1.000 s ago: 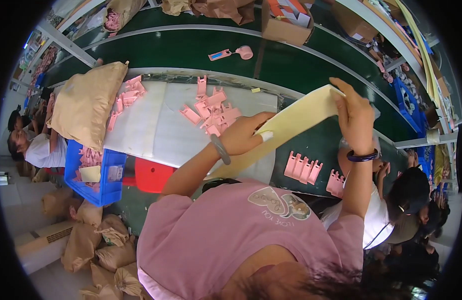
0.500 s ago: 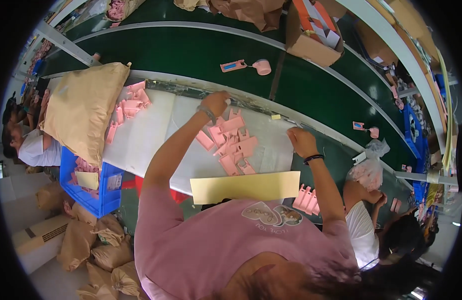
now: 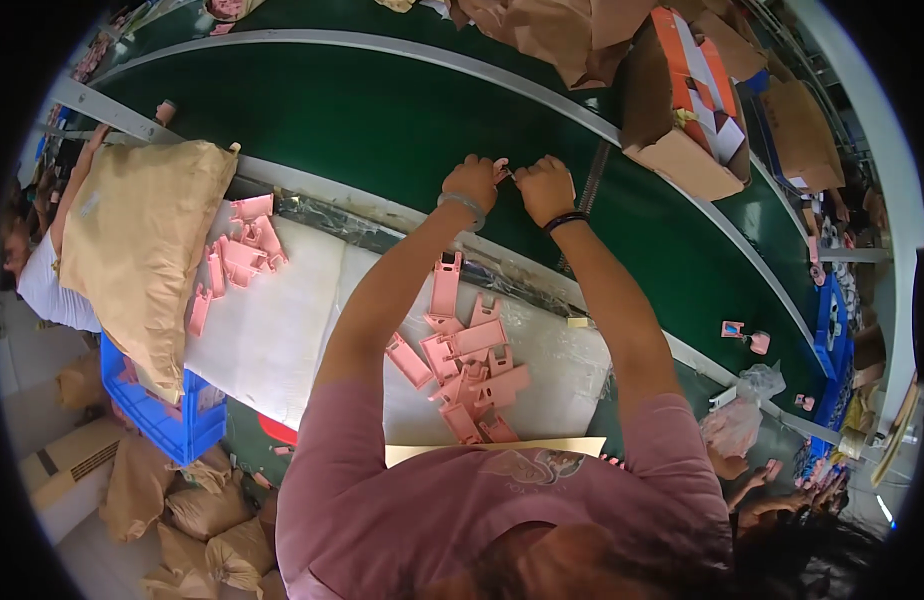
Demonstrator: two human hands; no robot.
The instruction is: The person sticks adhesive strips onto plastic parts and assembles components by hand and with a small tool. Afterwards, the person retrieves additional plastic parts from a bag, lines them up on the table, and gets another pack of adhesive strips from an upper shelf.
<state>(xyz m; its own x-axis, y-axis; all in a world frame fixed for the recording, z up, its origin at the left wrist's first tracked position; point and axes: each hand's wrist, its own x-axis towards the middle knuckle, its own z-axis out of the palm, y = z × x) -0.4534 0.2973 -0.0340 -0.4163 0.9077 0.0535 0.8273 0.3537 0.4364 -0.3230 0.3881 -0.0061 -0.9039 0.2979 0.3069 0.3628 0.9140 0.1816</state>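
Head view: a big tan sack sits at the left. Pink plastic pieces lie in the middle on white sheet. Above them, over the green belt, the left hand and right hand pinch one small pink piece together.

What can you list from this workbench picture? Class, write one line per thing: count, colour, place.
Green conveyor belt: one, dark green, across the top.
White padded work surface: one, white, below the belt.
Pink flat plastic parts: a pile, pink, centre of the surface; a second cluster at its left.
Tan paper sack: one, tan, left.
Blue plastic crate: one, blue, under the sack.
Open cardboard box: one, brown, upper right.
Left hand: over the belt, pinching a small pink piece.
Right hand: beside it, touching the same piece.
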